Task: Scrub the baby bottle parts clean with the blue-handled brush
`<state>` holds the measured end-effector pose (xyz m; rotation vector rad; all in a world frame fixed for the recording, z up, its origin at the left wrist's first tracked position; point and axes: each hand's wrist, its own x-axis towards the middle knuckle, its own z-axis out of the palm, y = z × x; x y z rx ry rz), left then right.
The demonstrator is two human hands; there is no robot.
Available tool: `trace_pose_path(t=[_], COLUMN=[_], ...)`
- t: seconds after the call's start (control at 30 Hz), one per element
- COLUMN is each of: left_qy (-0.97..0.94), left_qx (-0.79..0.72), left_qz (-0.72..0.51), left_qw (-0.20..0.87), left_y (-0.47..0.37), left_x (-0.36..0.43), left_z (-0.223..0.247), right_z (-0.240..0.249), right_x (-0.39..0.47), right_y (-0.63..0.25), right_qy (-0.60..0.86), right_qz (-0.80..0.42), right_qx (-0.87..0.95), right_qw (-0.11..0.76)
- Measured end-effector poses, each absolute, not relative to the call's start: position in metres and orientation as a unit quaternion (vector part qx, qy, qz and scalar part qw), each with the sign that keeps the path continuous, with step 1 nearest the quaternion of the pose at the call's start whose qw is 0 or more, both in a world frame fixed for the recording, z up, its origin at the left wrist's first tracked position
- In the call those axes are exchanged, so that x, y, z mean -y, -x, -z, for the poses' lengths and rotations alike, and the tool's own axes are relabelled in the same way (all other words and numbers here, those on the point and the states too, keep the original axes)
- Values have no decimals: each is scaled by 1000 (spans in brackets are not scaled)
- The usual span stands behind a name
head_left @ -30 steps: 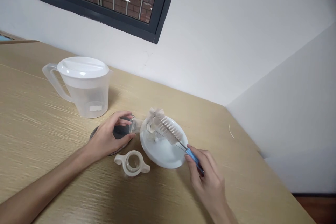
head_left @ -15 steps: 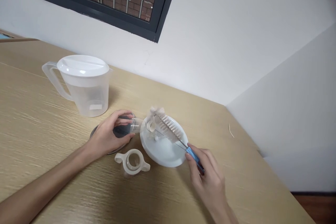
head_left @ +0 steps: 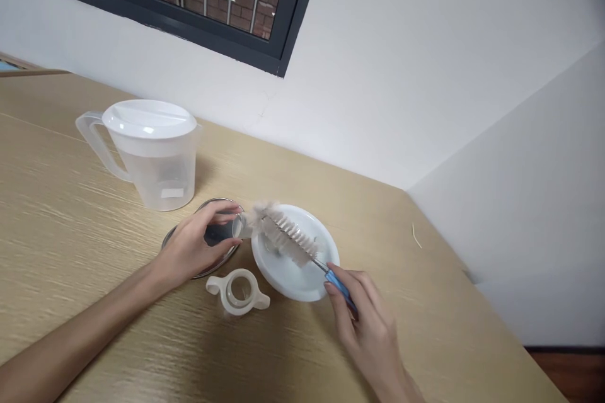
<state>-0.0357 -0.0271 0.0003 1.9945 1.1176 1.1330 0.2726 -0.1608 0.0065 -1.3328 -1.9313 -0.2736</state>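
My left hand [head_left: 201,236] grips a small clear bottle-like piece [head_left: 240,227] on its side between thumb and fingers, above a dark, metal-rimmed dish [head_left: 220,250]. My right hand [head_left: 366,315] is closed round the blue handle of a bottle brush [head_left: 295,240]. The brush's white bristly tip meets the right end of the clear piece; whether it is inside cannot be made out. Beneath the brush lies a white bowl [head_left: 307,286] with something small and pale inside, partly hidden. Nearer to me stands a cream two-handled ring [head_left: 239,291] with a clear part in its middle.
A translucent white-lidded jug [head_left: 163,170] stands at the back left of the wooden table [head_left: 142,346]. A thin pale strip [head_left: 416,236] lies toward the right edge. Behind are a white wall [head_left: 378,75] and a dark window frame [head_left: 278,50].
My right hand has moved the brush slightly left, bringing its bristles against the end of the clear piece. My left hand has stayed nearly in place, with the piece turned a little.
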Motion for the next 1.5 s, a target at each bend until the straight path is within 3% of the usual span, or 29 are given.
trace_pose_path(t=[0.27,0.5,0.67,1.5], left_qy=[-733,-553,-475,-524], left_qx=[-408,-335,-304,-343], left_qz=[-430,-458,-423,-458], left_qw=[334,610,709,631], left_y=[35,29,31,33], left_x=[28,29,32,25], left_z=[-3,-11,-24,-13], right_z=[-3,-2,-2,-7], right_x=[161,165,166,163], right_y=[-276,-273,-274,-273], right_qy=[534,510,511,520], right_qz=[108,88,85,105], right_qx=[740,757,755,756], right_qw=[394,398,402,382])
